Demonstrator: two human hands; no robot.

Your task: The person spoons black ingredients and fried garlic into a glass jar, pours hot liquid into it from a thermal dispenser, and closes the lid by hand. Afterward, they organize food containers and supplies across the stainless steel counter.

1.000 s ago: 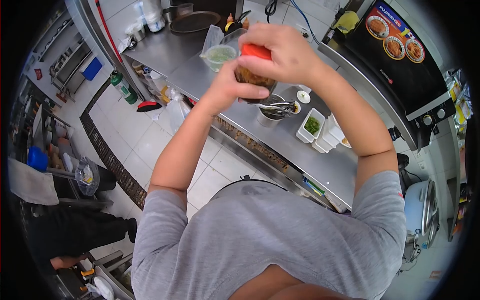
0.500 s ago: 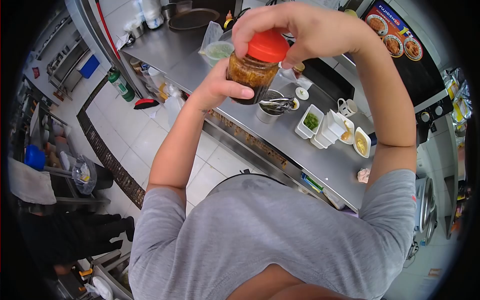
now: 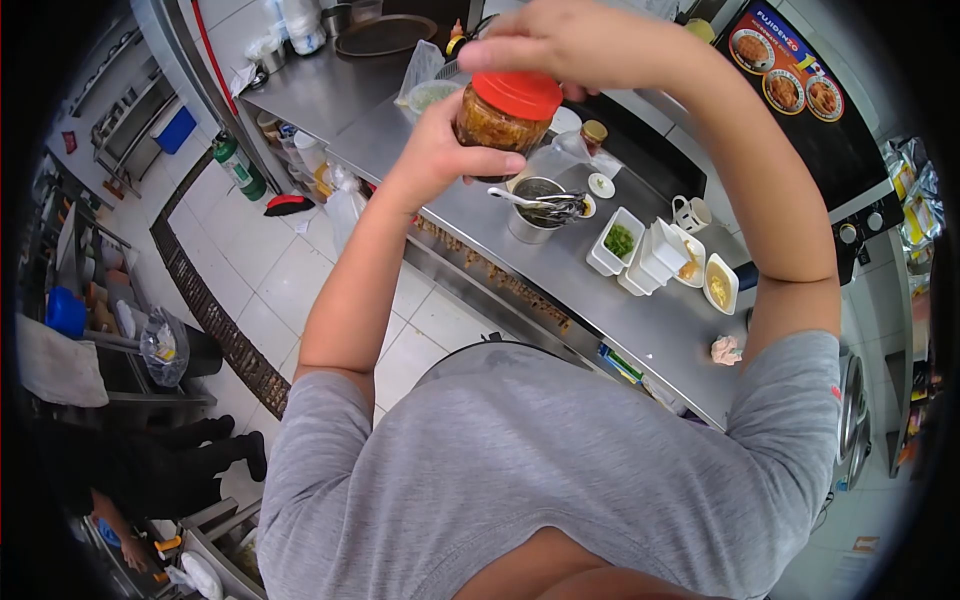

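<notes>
My left hand (image 3: 440, 155) is wrapped round a glass jar (image 3: 500, 133) of brown, oily, chunky contents, thumb across its front. The jar is held up, slightly tilted, above the counter. A red lid (image 3: 517, 95) sits on its mouth. My right hand (image 3: 575, 45) is at the lid, one digit stretched along its far top edge and other fingertips bent at its right side; the rest of its grip is hidden. Below the jar stands a metal container (image 3: 530, 225) with tongs and other utensils (image 3: 552, 207) in it.
On the steel counter (image 3: 480, 235) are a white tub of chopped greens (image 3: 618, 240), stacked white containers (image 3: 655, 260), a white dish of yellow food (image 3: 720, 285), a mug (image 3: 690, 213) and crumpled paper (image 3: 726, 349). A microwave (image 3: 815, 110) stands right. Another person's arm (image 3: 120, 530) shows lower left.
My right hand has turned over the lid, its fingers shifting round the rim. The jar has come slightly lower and more upright. The other person's arm has come into view at lower left.
</notes>
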